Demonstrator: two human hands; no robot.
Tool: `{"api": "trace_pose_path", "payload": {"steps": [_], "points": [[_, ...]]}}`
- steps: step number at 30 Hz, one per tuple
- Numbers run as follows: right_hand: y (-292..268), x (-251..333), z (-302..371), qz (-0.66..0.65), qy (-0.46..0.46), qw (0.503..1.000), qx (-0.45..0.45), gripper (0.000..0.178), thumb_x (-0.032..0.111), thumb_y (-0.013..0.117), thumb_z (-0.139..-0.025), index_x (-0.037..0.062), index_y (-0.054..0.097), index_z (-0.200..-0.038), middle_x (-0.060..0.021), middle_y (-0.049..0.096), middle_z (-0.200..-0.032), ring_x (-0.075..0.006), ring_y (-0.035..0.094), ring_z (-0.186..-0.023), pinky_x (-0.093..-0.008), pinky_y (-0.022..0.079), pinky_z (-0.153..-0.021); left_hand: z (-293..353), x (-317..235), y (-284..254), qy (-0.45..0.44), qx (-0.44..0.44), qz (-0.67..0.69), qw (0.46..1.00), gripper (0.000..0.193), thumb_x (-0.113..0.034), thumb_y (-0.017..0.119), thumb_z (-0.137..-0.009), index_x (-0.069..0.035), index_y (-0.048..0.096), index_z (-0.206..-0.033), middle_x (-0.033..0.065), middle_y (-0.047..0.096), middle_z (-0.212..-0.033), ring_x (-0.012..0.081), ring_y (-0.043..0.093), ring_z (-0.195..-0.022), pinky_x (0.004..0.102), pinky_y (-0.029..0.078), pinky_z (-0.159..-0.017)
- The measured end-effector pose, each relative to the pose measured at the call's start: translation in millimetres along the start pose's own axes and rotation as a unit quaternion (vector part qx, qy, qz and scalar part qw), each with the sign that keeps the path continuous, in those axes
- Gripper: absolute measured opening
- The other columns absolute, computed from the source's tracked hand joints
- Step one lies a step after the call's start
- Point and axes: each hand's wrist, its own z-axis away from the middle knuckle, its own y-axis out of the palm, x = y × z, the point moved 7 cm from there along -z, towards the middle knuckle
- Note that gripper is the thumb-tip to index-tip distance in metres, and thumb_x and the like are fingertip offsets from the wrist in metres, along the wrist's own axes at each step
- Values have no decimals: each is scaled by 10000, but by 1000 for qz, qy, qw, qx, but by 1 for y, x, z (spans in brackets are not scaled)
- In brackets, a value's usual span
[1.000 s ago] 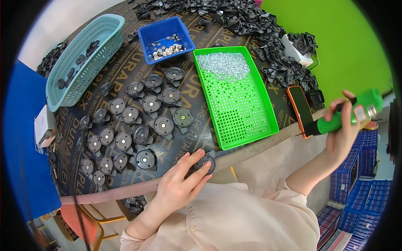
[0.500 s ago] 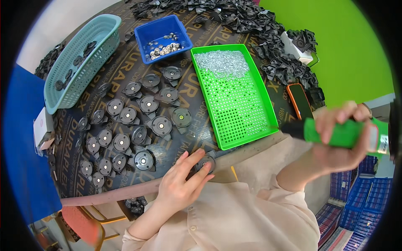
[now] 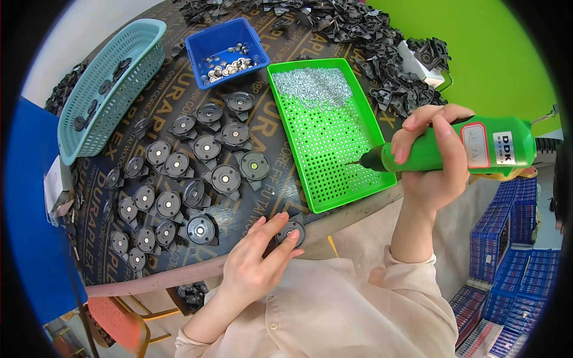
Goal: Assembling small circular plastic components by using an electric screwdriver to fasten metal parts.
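Head view, and from where I stand the green tray (image 3: 325,143) makes the best marker on the desk (image 3: 239,204). Just beside its near left corner, at the desk's edge, the left hand (image 3: 255,253) lies half closed over a round black part (image 3: 290,225), two fingertips set on its face; the part sits this close in, I'd say, so that it can be pressed down firmly. To the right of the tray, the right hand (image 3: 440,179) is wrapped round a green electric screwdriver (image 3: 477,143), a full, firm-looking grasp. The tool is held nearly level, its thin bit (image 3: 355,162) pointing left over the tray's perforated floor; whether the tip touches anything, or carries a screw, I can't tell. Silvery screws (image 3: 313,88) are heaped at the tray's far end, where the rim presumably stops them straying. Left of the tray, more round parts (image 3: 206,147) lie in loose rows, most with the pale centre facing up, likely for easy checking. Beyond the tray's far left corner, a blue bin (image 3: 209,43) gathers small metal pieces (image 3: 230,68), and farther left a teal basket (image 3: 122,110) holds a few black discs (image 3: 105,87). Past the tray's far side, black plastic pieces (image 3: 349,30) are piled up, apparently to spare working room.
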Motion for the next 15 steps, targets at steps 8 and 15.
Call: {"api": "trace_pose_path", "payload": {"steps": [8,15], "points": [[8,-2,2,0,3,1000,16,129,78,466,-868,-33,443,-929,-238,571,-780,-205,472,-420,-326,436,-438,3,3,0,-38,-10,14,999,410,-144,825,-626,-100,696,-1012,185,599,-1122,343,641,-928,395,556,-795],[5,27,0,0,-48,999,-18,155,99,466,-868,-35,449,-943,-249,570,-846,-207,483,-417,-309,425,-424,4,4,0,-1,-56,18,998,404,-135,819,-623,-58,681,-995,195,639,-1064,318,663,-883,409,560,-819]]}}
